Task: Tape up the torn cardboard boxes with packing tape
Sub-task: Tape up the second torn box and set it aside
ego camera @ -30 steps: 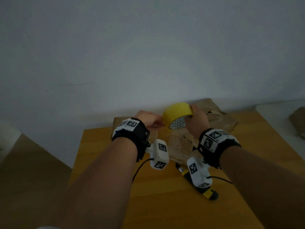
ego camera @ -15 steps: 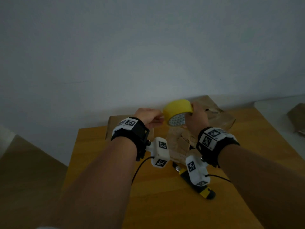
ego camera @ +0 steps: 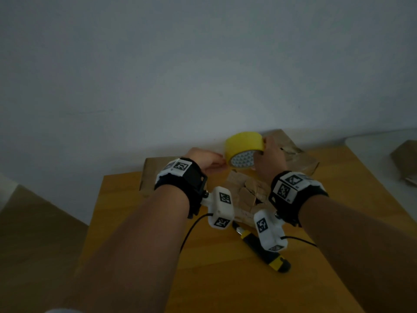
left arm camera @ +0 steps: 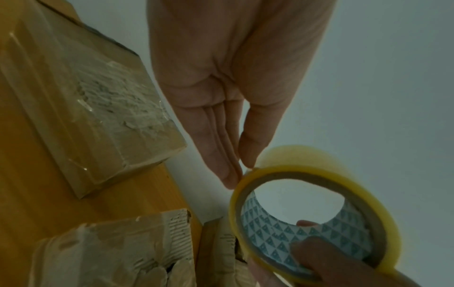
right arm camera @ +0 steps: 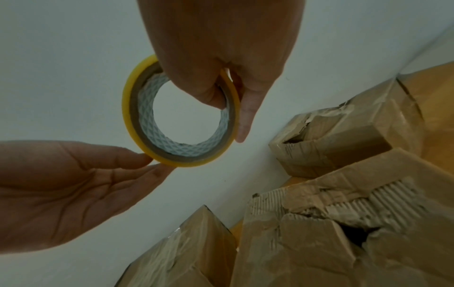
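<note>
The yellow roll of packing tape [ego camera: 244,145] is held up above the boxes, near the wall. My right hand [ego camera: 262,154] grips it, thumb inside the patterned core [right arm camera: 186,147] and fingers outside. My left hand [ego camera: 222,162] has nearly straight fingers, and its thumb and fingertips [left arm camera: 230,180] pinch the roll's rim [right arm camera: 159,162] at the left. No loose tape end shows. Below the hands lies the torn cardboard box [ego camera: 246,195], with ripped, crumpled flaps [right arm camera: 343,223].
A flat, taped box [ego camera: 150,175] lies at the wooden table's [ego camera: 225,279] back left. A crushed box [ego camera: 300,159] stands at the back right. A yellow and black utility knife [ego camera: 264,249] lies near my wrists. Another box [ego camera: 404,159] sits on a white surface, far right.
The roll has risen slightly in my right hand. My left fingertips have stayed at its left rim.
</note>
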The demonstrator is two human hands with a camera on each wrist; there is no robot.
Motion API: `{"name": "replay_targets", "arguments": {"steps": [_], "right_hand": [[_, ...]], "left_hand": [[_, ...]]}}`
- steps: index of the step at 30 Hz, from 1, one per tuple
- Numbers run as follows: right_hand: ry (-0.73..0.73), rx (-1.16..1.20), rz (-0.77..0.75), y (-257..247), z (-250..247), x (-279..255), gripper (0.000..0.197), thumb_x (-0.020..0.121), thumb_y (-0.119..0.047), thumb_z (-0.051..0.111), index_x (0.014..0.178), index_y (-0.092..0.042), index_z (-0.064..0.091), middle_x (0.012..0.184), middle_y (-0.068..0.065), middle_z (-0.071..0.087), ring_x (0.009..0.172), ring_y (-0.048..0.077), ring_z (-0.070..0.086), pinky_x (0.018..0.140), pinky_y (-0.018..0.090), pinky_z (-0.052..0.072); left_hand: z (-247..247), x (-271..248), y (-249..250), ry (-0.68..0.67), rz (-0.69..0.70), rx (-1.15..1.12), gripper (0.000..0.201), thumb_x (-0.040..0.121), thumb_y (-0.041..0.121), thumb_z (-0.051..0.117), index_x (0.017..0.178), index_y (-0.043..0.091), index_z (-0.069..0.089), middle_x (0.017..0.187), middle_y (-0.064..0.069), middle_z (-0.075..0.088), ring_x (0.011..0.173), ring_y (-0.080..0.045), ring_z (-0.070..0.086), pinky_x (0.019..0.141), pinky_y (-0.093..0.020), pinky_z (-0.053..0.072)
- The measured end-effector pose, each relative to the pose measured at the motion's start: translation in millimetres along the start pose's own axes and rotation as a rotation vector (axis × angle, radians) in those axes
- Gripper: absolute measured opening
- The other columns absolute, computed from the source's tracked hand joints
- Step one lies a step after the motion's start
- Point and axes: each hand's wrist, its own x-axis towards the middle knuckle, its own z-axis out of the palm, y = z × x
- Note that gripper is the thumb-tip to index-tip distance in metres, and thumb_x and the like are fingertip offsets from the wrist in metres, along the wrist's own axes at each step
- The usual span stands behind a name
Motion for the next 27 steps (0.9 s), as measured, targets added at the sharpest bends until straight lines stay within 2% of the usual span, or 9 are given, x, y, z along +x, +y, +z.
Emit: {"name": "replay_targets", "arguments": {"steps": [3,5,9,11,13,15,18,22,27], "right_hand": [[0.0,-0.045,-0.019,6.4,0.4,2.9,0.015,0.093,0.0,0.044,0.106,-0.009,0.041,0.077,0.003,0.045,0.08,0.026,0.049,0.055,0.031,0.033],[0.007,-0.062,-0.036,7.8,-0.3,3.4,0.014,0.093,-0.001,0.044,0.105,-0.009,0.041,0.073,0.0,0.04,0.078,0.025,0.046,0.055,0.029,0.029],[0.006,-0.057,-0.055,7.3,-1.7,3.0,0.023,0.094,0.0,0.043,0.117,-0.003,0.046,0.081,0.007,0.047,0.079,0.026,0.047,0.063,0.034,0.033],[-0.005,-0.045,-0.056,8.8,-2.2,3.3,0.022,0.094,0.001,0.042,0.115,-0.003,0.045,0.074,0.004,0.044,0.077,0.028,0.049,0.062,0.036,0.035],[-0.023,-0.066,-0.067,11.6,-2.4,3.6,0.016,0.093,0.001,0.042,0.108,-0.004,0.044,0.074,0.005,0.044,0.077,0.03,0.05,0.061,0.037,0.038],[-0.051,-0.093,-0.086,14.4,-3.0,3.3,0.014,0.092,0.002,0.042,0.102,-0.008,0.04,0.072,0.003,0.042,0.073,0.028,0.049,0.056,0.034,0.036],[-0.087,-0.146,-0.117,17.0,-6.4,2.0,0.016,0.093,0.002,0.043,0.105,-0.008,0.039,0.07,0.0,0.039,0.061,0.021,0.041,0.049,0.028,0.025],[-0.081,-0.207,-0.199,14.3,-7.5,2.4,0.02,0.093,-0.004,0.05,0.112,-0.005,0.041,0.09,0.007,0.048,0.076,0.026,0.049,0.056,0.03,0.033],[-0.049,-0.216,-0.241,13.0,-5.6,2.2,0.02,0.091,-0.003,0.051,0.109,-0.005,0.042,0.089,0.007,0.047,0.074,0.025,0.047,0.048,0.027,0.024]], "left_hand": [[-1.2,-2.5,2.4,-0.01,0.015,0.021,0.026,0.083,-0.014,0.06,0.109,-0.013,0.061,0.084,-0.021,0.064,0.068,-0.025,0.063,0.058,-0.026,0.059],[-1.1,-2.4,2.4,-0.008,0.011,0.041,0.021,0.083,-0.013,0.061,0.104,-0.01,0.063,0.081,-0.019,0.064,0.069,-0.024,0.063,0.055,-0.024,0.057],[-0.4,0.6,-2.0,0.027,0.042,0.155,0.01,0.081,-0.003,0.068,0.09,-0.001,0.067,0.08,-0.015,0.067,0.067,-0.021,0.065,0.065,-0.028,0.058],[0.8,0.7,-2.9,0.007,0.048,0.227,0.005,0.082,0.003,0.07,0.085,0.006,0.068,0.081,-0.016,0.068,0.069,-0.021,0.065,0.076,-0.033,0.057],[3.0,-0.6,-1.5,-0.023,0.029,0.243,0.005,0.085,0.005,0.067,0.081,0.006,0.065,0.084,-0.017,0.068,0.07,-0.021,0.065,0.077,-0.034,0.056],[3.4,-1.2,0.2,-0.048,-0.01,0.219,0.003,0.089,0.004,0.062,0.089,0.001,0.062,0.083,-0.017,0.065,0.071,-0.022,0.064,0.075,-0.034,0.055],[-1.1,-2.9,2.0,-0.069,-0.062,0.086,0.01,0.094,0.004,0.054,0.099,-0.003,0.059,0.085,-0.016,0.061,0.073,-0.022,0.061,0.07,-0.033,0.055],[-10.4,-2.7,1.3,-0.143,-0.153,-0.039,0.015,0.098,0.006,0.046,0.086,0.003,0.054,0.08,-0.012,0.055,0.072,-0.021,0.056,0.088,-0.036,0.046],[-18.7,0.7,-2.3,-0.19,-0.243,0.035,0.02,0.093,0.014,0.059,0.075,0.009,0.051,0.073,-0.004,0.05,0.067,-0.017,0.051,0.076,-0.031,0.046]]}}
